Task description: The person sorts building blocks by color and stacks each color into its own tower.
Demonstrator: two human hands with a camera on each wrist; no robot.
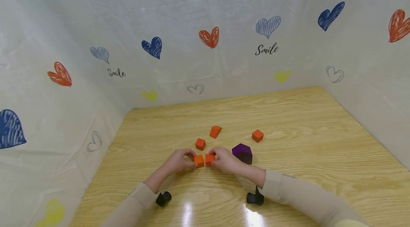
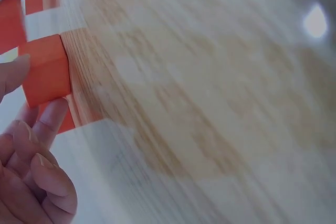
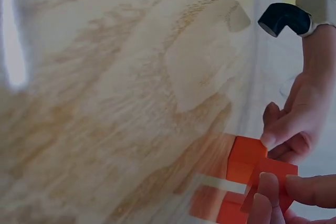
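Here, left hand (image 1: 181,160) pinching an orange cube (image 1: 199,161), right hand (image 1: 226,161) pinching a second cube (image 1: 209,160), both roughly equal-sided, facing sides nearly parallel.

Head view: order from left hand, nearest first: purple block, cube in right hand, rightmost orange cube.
1. Cube in right hand: right of left hand.
2. Purple block: farther right, past right hand.
3. Rightmost orange cube: right, farther back.
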